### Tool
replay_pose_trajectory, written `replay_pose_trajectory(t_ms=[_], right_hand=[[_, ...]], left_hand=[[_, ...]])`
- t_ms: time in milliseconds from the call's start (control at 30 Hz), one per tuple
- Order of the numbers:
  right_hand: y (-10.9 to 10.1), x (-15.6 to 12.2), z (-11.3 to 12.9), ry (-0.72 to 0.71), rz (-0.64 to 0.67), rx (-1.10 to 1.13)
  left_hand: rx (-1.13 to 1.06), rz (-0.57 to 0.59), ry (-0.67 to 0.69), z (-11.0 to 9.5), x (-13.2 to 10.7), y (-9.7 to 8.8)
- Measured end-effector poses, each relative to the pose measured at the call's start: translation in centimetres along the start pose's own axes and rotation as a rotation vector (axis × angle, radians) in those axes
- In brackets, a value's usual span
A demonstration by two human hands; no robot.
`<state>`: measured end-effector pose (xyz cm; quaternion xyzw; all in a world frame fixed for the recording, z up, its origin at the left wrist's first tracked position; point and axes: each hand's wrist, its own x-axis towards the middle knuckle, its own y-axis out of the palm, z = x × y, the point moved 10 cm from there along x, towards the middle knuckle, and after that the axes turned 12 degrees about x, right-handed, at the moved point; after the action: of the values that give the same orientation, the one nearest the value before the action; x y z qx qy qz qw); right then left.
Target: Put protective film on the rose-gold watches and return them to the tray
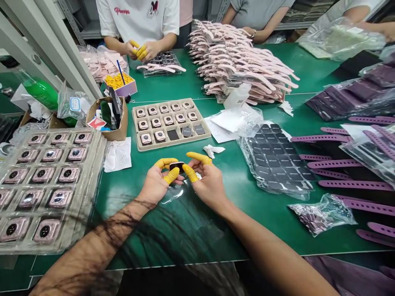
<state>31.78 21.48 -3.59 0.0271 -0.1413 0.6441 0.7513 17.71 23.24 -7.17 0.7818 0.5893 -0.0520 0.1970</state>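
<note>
A: Where is the watch case (177, 166)?

B: Between the two hands, held just above the green table (247, 197); the left hand (156, 185) pinches it between thumb and forefinger, both in yellow finger cots; its other fingers are curled under.

A: And the right hand (208, 185)?

B: Closed on the same case from the other side; its capped thumb presses the near right corner; its capped forefinger arches over the top edge; the remaining fingers are folded in; the two thumbs almost meet beneath the case.

A: What lies beyond the hands?

B: Straight ahead of the fingertips, a beige tray (134, 123) of pink cases; a few pockets at its near right hold dark pieces; a crumpled white scrap (213, 150) sits just ahead of the right forefinger.

A: And to the sides?

B: Out from the left hand, a stack of clear trays (94, 181) filled with more pink cases; a cardboard box (121, 130) of oddments stands ahead of that stack; out from the right hand, a clear bag of dark squares (274, 160), then purple straps (354, 184) farther off; a small bag (322, 213) lies near the right forearm.

A: Anyone else?

B: Well beyond the tray, a co-worker's hands (140, 50) in yellow cots; a pile of pink straps (243, 65) lies far ahead of the right hand.
</note>
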Motion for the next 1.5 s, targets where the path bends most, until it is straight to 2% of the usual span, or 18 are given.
replay_pose_trajectory(t_ms=[100,267,333,433,500,600,667,700,767,833,900,1000,1100,1167,1233,1300,1367,1500], right_hand=[[-0.5,0.2,0.5,0.031,0.006,0.137],[0.1,1.7,-0.2,0.213,0.239,0.648],[-0.2,2.2,-0.3,0.192,0.228,0.650],[-0.1,2.0,-0.5,0.124,0.156,0.512],[0.3,1.7,-0.7,0.099,0.112,0.410],[-0.7,2.1,-1.3,0.110,0.003,0.360],[-2.7,2.9,-1.8,0.138,-0.096,0.347],[-3.6,3.3,-2.0,0.169,-0.111,0.326],[-4.4,4.1,-2.7,0.267,-0.020,0.223],[-4.5,4.2,-3.4,0.343,0.162,-0.039],[-4.9,3.8,-3.7,0.347,0.290,-0.347],[-5.6,3.8,-3.3,0.274,0.308,-0.556],[-7.8,4.6,-2.2,0.157,0.062,-0.664],[-9.3,5.0,-2.2,0.131,-0.106,-0.732],[-9.6,5.3,-3.0,0.151,-0.152,-0.736],[-9.3,5.5,-3.3,0.128,-0.146,-0.644],[-8.7,5.5,-2.8,0.068,-0.137,-0.509],[-6.3,4.3,-1.0,-0.053,-0.076,-0.223]], left_hand=[[-0.194,0.029,-0.074,0.9,-0.5,0.5],[-0.379,0.037,-0.109,0.9,-1.0,1.0],[-0.330,0.040,-0.095,0.6,-1.0,1.2],[-0.244,0.116,-0.130,0.9,-0.9,2.0],[-0.171,0.110,-0.129,1.1,-0.7,1.8],[0.245,-0.113,0.048,-0.4,-0.7,-1.1],[0.693,-0.196,0.228,-2.4,-1.4,-1.2],[0.913,-0.175,0.315,-3.1,-1.9,-0.3],[1.268,-0.062,0.446,-3.3,-2.7,2.5],[1.481,0.031,0.496,-2.6,-3.1,4.6],[1.561,0.077,0.493,-1.8,-3.0,5.8],[1.451,0.160,0.483,-1.2,-2.7,6.5],[1.186,0.240,0.491,-1.5,-3.0,6.2],[0.932,0.239,0.467,-2.4,-3.1,5.2],[0.611,0.209,0.366,-2.7,-2.6,3.5],[0.315,0.180,0.210,-2.0,-1.7,2.0],[0.152,0.150,0.082,-1.0,-0.9,1.0],[0.180,0.092,0.030,0.0,0.3,0.0]])
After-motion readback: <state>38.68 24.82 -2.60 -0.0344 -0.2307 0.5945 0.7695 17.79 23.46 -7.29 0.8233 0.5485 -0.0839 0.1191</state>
